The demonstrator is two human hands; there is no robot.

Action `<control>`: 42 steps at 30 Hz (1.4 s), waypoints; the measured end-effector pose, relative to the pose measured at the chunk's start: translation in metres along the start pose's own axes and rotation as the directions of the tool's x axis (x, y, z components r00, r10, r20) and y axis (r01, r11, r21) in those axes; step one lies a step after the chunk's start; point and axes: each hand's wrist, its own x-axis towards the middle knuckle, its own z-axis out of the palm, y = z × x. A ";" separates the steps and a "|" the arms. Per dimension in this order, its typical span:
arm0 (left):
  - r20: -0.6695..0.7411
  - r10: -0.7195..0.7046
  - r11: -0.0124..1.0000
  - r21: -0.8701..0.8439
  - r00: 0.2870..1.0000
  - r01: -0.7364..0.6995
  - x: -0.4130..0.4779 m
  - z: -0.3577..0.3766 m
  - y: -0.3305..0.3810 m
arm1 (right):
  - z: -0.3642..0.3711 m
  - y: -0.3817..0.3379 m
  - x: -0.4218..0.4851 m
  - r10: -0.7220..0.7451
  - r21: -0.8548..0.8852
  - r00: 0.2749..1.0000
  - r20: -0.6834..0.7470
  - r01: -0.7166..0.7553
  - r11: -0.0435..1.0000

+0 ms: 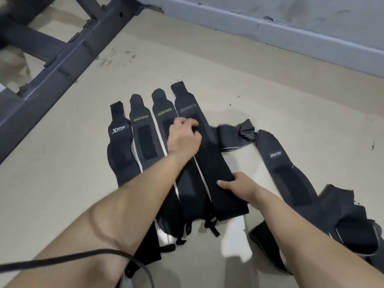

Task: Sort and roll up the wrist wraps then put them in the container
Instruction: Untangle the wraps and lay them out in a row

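Head view: four wrist wraps lie side by side on the floor [62, 183], long axes running away from the person, tab ends far. From the left they are the XTEP wrap [119, 142], two XUEYING wraps [143, 138] [164, 119], and the BOKEERSI wrap [216, 163], which both hands are on.

The left hand [184, 138] sits on its upper half just below the lettering. Its fingers [187, 122] are curled down onto the fabric in what looks like a pinch, though motion blur softens the detail. The right hand [241, 189] takes the wrap's right edge lower down, thumb [225, 182] laid across the top face and the other fingers tucked out of sight beneath, so it holds the wrap by that edge.

The wrap thus runs lengthwise between the two hands, with its near end just below the right hand, the closer one to it. I judge that a roll would start from that near end and travel up the long axis toward the left hand.

Unsorted wraps lie to the right: a striped wrap [232, 136] touching the BOKEERSI wrap's right side, and the MCYO wrap [278, 161] beyond it, angled toward the lower right. Sorting looks partly done and nothing is rolled. No container is in view.

A dark metal frame [62, 55] stands far left, and a black cable [62, 258] crosses the left forearm.
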 end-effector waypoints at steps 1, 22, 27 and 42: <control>0.080 0.069 0.994 0.075 0.994 -0.075 -0.019 0.013 -0.002 | 0.000 0.001 -0.002 0.012 0.018 1.000 -0.022 -0.012 1.000; 0.390 0.075 0.907 0.355 0.918 -0.225 -0.061 0.067 -0.025 | -0.041 -0.055 0.054 -0.466 -0.958 0.878 -0.106 0.036 0.286; 0.408 0.062 0.910 0.353 0.911 -0.219 -0.058 0.067 -0.025 | -0.051 -0.037 0.052 -0.487 -0.958 0.837 -0.251 -0.141 0.251; 0.533 0.214 0.973 -0.188 0.819 -0.132 -0.103 0.044 0.048 | -0.099 0.006 -0.093 -0.445 -0.195 0.754 -0.484 0.403 0.894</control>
